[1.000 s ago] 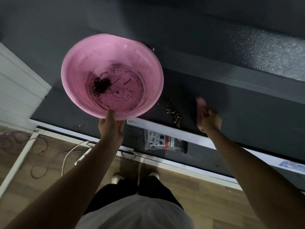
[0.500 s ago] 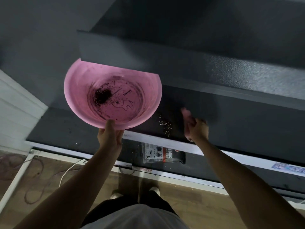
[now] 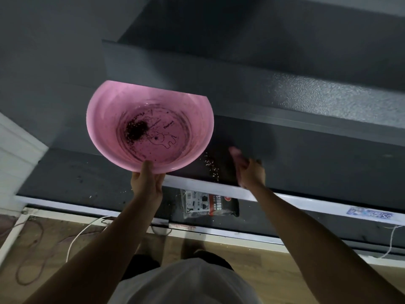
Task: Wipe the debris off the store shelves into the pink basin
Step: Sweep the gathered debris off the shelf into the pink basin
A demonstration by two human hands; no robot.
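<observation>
Gripped pink basin (image 3: 99, 119) by rim in left hand (image 3: 147, 183), 9 o'clock of debris (image 3: 212, 166), at shelf lip (image 3: 197, 185) to catch sweepings. Clutched blurred pink rag (image 3: 235, 152) in right hand (image 3: 251, 174), 3 o'clock of debris.

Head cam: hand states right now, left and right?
Left hand: grips the basin by its near rim.
Right hand: holds a pink cloth; blurred, so the exact grip is unclear.
</observation>
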